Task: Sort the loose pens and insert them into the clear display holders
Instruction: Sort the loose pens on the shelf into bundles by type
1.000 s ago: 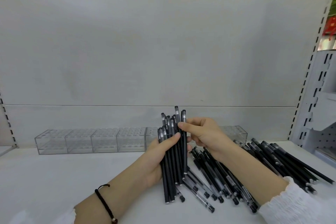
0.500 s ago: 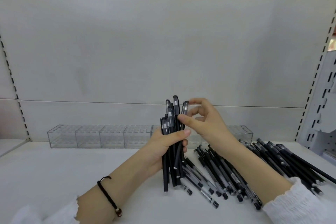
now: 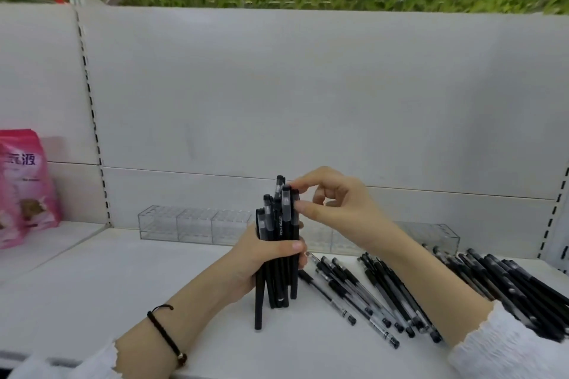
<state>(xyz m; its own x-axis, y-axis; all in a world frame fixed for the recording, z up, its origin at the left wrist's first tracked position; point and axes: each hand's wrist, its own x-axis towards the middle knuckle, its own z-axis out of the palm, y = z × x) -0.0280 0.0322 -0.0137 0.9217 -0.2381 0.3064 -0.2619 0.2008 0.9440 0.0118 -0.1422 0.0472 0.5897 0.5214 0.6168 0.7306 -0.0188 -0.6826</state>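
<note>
Left hand [image 3: 261, 258] grips black plastic pen bundle [image 3: 277, 224] before clear acrylic holders [image 3: 194, 224]; right hand [image 3: 338, 203] pinches top of one pen [image 3: 295, 224]; likely light, stiff, slick; hold near cap.

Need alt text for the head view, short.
The left hand grips an upright bundle of black pens on a white shelf while the right hand pinches the top of one pen in it. More loose pens lie to the right; clear holders stand behind.

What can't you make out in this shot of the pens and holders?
Head view:
Clear display holders: middle hidden behind left hand and right hand.
Bundle of pens: count lost in overlap.
Pink bag: cut by left edge, print blurred.
Loose pens: some cut by right edge.
</note>
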